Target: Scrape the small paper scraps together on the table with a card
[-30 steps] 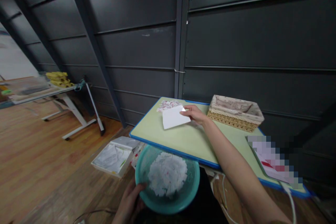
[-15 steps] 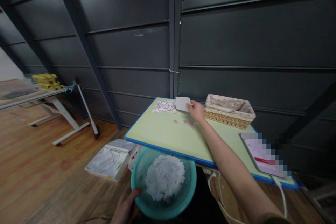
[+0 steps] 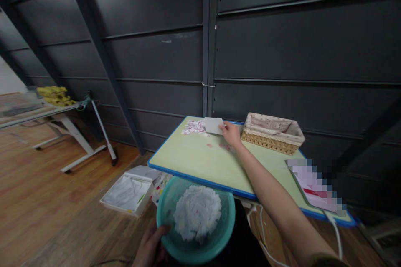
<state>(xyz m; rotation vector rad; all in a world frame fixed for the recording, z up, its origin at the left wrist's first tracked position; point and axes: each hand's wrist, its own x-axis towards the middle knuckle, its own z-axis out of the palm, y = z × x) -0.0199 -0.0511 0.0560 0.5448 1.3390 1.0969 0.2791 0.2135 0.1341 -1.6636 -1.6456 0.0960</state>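
Observation:
My right hand [image 3: 231, 132] reaches over the pale green tabletop [image 3: 194, 156], its fingers closed on the right edge of a white flat scraper [image 3: 214, 125]. The scraper's left edge meets a spread of small white and pinkish-red pieces [image 3: 194, 127] at the table's far left. Below the near edge, my left hand [image 3: 154, 240] grips the rim of a teal plastic basin [image 3: 230, 225], thumb over the rim and the other fingers mostly hidden. A heap of white, paper-like scraps [image 3: 198, 212] fills the basin's middle.
A wicker basket [image 3: 269, 141] with a patterned cloth lining stands at the table's back right. Nearer lies a tablet [image 3: 313, 187], partly blurred out, with a white cable. On the floor at left is an open white box [image 3: 125, 194]. A dark panelled wall [image 3: 156, 62] rises behind the table.
My right hand has moved the scraper a little to the left, against the small pieces, and its left edge now covers some of them. My left hand keeps its grip on the basin.

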